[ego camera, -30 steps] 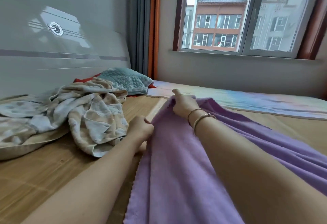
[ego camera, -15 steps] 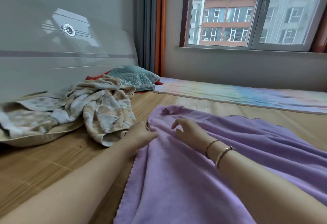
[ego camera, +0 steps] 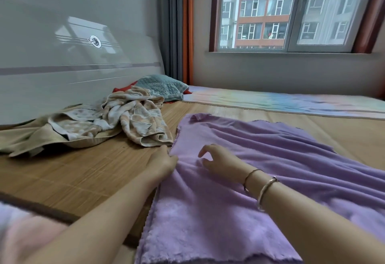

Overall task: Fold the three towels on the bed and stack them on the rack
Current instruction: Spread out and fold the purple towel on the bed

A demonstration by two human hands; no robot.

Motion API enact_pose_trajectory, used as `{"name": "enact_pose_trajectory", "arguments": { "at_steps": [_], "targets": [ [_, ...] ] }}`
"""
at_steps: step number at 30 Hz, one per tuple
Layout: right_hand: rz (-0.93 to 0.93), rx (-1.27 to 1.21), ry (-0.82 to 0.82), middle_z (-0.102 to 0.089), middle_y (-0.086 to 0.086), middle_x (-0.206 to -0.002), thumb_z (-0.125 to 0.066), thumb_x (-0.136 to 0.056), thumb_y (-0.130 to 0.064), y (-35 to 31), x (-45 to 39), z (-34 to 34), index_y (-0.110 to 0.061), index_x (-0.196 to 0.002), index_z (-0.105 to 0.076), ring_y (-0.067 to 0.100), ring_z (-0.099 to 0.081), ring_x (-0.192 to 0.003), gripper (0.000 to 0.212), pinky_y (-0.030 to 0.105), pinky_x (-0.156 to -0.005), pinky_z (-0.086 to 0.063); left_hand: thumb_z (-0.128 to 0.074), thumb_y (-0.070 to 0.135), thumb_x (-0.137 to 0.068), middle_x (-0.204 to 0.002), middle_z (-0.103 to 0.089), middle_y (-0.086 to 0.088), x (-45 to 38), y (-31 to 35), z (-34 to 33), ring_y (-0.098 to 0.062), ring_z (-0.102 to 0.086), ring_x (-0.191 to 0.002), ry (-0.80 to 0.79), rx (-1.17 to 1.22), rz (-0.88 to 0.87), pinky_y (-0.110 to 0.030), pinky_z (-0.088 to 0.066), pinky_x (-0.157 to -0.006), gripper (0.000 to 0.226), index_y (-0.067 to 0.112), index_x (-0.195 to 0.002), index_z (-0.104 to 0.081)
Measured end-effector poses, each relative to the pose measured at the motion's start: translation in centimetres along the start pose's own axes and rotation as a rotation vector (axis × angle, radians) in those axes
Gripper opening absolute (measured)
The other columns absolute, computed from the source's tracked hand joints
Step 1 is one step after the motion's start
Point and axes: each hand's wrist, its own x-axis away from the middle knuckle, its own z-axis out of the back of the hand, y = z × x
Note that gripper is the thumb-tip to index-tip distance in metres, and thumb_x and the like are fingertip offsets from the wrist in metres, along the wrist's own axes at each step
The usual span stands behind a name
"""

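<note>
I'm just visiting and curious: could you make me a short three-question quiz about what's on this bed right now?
1. True or false: the purple towel lies spread on the bed mat.
2. Which hand pinches the towel's edge? A) left hand B) right hand
3. Fill in: the crumpled beige patterned towel lies to the ____ of the purple one.

Key: 1 true; 2 A; 3 left.
</note>
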Motion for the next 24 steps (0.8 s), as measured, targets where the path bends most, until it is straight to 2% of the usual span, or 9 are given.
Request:
{"name": "enact_pose_trajectory", "arguments": {
  "at_steps": [3,7,10,12,15,18,20,22,24],
  "targets": [
    [-0.068,0.013,-0.023,-0.052,0.008,-0.125,-0.048,-0.091,-0.017,-0.1,1.9,0.4,-0.014,-0.119,-0.057,0.025,-0.05,-0.117,0.03,0.028,-0.098,-0.036,-0.052,0.018,-0.092,-0.125,-0.053,-0.024,1.2,-1.4,-0.2,-0.037,-0.052,-0.114,0.009,-0.172,0.072,-0.034,-0.039,-0.085,0.033,-0.001,-0.119,-0.046],
    [-0.117,0.06,-0.05,-0.05,0.008,-0.132,-0.047,-0.095,-0.028,0.9,5.4,1.3,-0.015,-0.125,-0.051,0.026,-0.048,-0.12,0.033,0.032,-0.1,-0.037,-0.058,0.023,-0.09,-0.131,-0.05,-0.023,3.0,-1.7,-0.4,-0.037,-0.052,-0.118,0.044,-0.25,0.112,-0.039,-0.042,-0.093,0.049,0.001,-0.127,-0.034],
    [-0.161,0.073,-0.001,-0.05,0.007,-0.135,-0.047,-0.094,-0.028,2.2,9.1,3.0,-0.016,-0.127,-0.049,0.025,-0.048,-0.12,0.035,0.031,-0.096,-0.039,-0.06,0.036,-0.088,-0.139,-0.035,-0.02,5.2,-1.0,-0.3,-0.041,-0.043,-0.123,0.042,-0.369,0.076,-0.043,-0.04,-0.096,0.065,0.007,-0.134,-0.023],
    [-0.178,0.077,0.041,-0.05,0.006,-0.135,-0.047,-0.094,-0.024,3.1,12.2,4.6,-0.015,-0.129,-0.049,0.023,-0.049,-0.12,0.037,0.03,-0.094,-0.038,-0.057,0.04,-0.088,-0.138,-0.026,-0.011,7.3,-0.1,-0.3,-0.038,-0.036,-0.122,0.092,-0.526,-0.015,-0.043,-0.04,-0.094,0.058,0.016,-0.132,-0.029],
    [-0.217,0.095,0.088,-0.053,0.005,-0.131,-0.051,-0.091,-0.023,4.7,17.6,7.2,-0.017,-0.126,-0.052,0.02,-0.051,-0.116,0.036,0.03,-0.094,-0.041,-0.057,0.05,-0.085,-0.13,-0.035,-0.003,10.8,1.9,-1.6,-0.03,-0.035,-0.115,0.034,-0.526,-0.266,-0.037,-0.037,-0.095,0.038,0.025,-0.112,-0.049],
    [-0.299,0.125,0.15,-0.059,0.003,-0.122,-0.054,-0.076,-0.039,6.3,23.1,9.7,-0.017,-0.119,-0.056,0.02,-0.054,-0.11,0.048,0.033,-0.093,-0.043,-0.057,0.07,-0.071,-0.115,-0.051,0.002,14.4,4.1,-4.3,-0.022,-0.047,-0.11,-0.21,-0.291,-0.545,-0.034,-0.039,-0.097,0.052,0.028,-0.102,-0.054],
    [-0.351,0.179,0.171,-0.061,0.001,-0.114,-0.049,-0.062,-0.049,7.5,26.2,11.2,-0.02,-0.116,-0.055,0.02,-0.055,-0.104,0.062,0.034,-0.087,-0.044,-0.057,0.075,-0.063,-0.11,-0.055,0.008,16.8,5.5,-5.7,-0.011,-0.053,-0.104,-0.389,-0.183,-0.654,-0.032,-0.044,-0.095,0.063,0.027,-0.106,-0.056],
    [-0.428,0.224,0.154,-0.058,0.0,-0.115,-0.055,-0.062,-0.048,8.7,29.6,12.6,-0.022,-0.117,-0.054,0.02,-0.053,-0.106,0.06,0.033,-0.088,-0.042,-0.057,0.072,-0.066,-0.109,-0.056,0.011,18.4,6.5,-7.1,-0.009,-0.054,-0.1,-0.419,-0.292,-0.757,-0.03,-0.046,-0.089,0.062,0.028,-0.109,-0.055],
    [-0.491,0.265,0.133,-0.053,0.0,-0.124,-0.058,-0.063,-0.046,10.4,32.4,13.4,-0.024,-0.121,-0.05,0.02,-0.049,-0.115,0.063,0.032,-0.095,-0.039,-0.061,0.052,-0.078,-0.103,-0.059,0.012,18.7,6.8,-8.0,-0.013,-0.057,-0.096,-0.322,-0.402,-0.854,-0.031,-0.047,-0.083,0.035,0.025,-0.1,-0.057]
  ]
}}
